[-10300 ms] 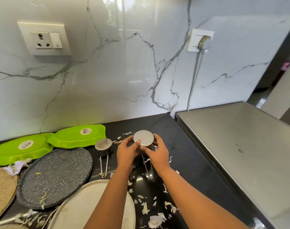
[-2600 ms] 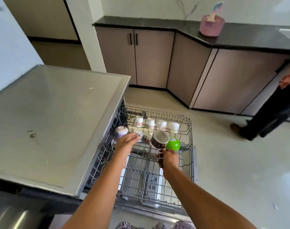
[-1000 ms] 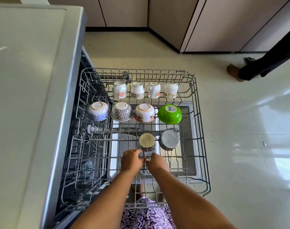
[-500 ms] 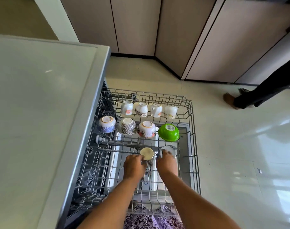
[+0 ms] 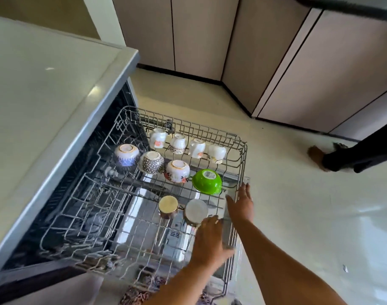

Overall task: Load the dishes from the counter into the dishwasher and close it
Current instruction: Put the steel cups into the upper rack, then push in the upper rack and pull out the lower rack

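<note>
The dishwasher's upper wire rack is pulled out over the floor. Two steel measuring cups lie upside down in it, the smaller cup left of the larger cup. Behind them stand a green bowl, three patterned bowls and several white teacups, all upside down. My left hand hovers open just in front of the larger cup and holds nothing. My right hand is open with straight fingers, at the rack's right side near its rim.
The grey dishwasher top fills the left. Beige cabinet doors stand behind on a pale tiled floor. Another person's foot and dark trouser leg are at the right. The rack's left and front sections hold nothing.
Both hands have let go of the two steel cups, which now lie in the rack. My right hand has moved right to the rack's side; my left has drawn back.
</note>
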